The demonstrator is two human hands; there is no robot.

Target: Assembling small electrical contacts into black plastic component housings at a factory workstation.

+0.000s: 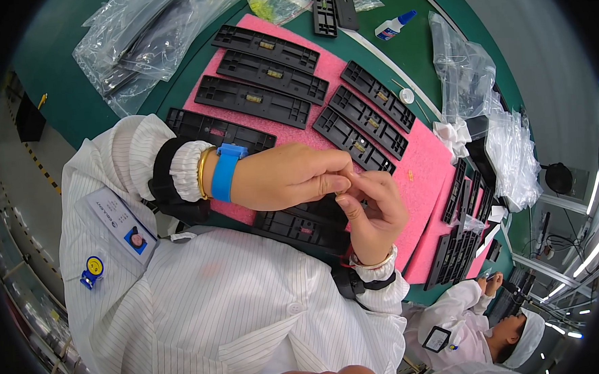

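Note:
My left hand (287,178), with a blue strap round its wrist, reaches in from the left with thumb and fingers pinched. Its fingertips meet those of my right hand (381,215), also closed in a pinch. Whatever lies between the fingertips is too small and hidden to make out. Below and around the hands, long black plastic frames lie on a pink foam sheet (412,205). One black frame (253,100) in the left row carries a small yellowish vial in its middle, as does another frame (369,121) in the right row. Part of a frame (302,229) shows under my hands.
Clear plastic bags (150,46) lie at the far left, with more bags (511,155) at the right. A white bottle with a blue cap (395,25) and a small white dish (406,96) lie beyond the foam. More black frames (455,253) are near a seated co-worker (466,327).

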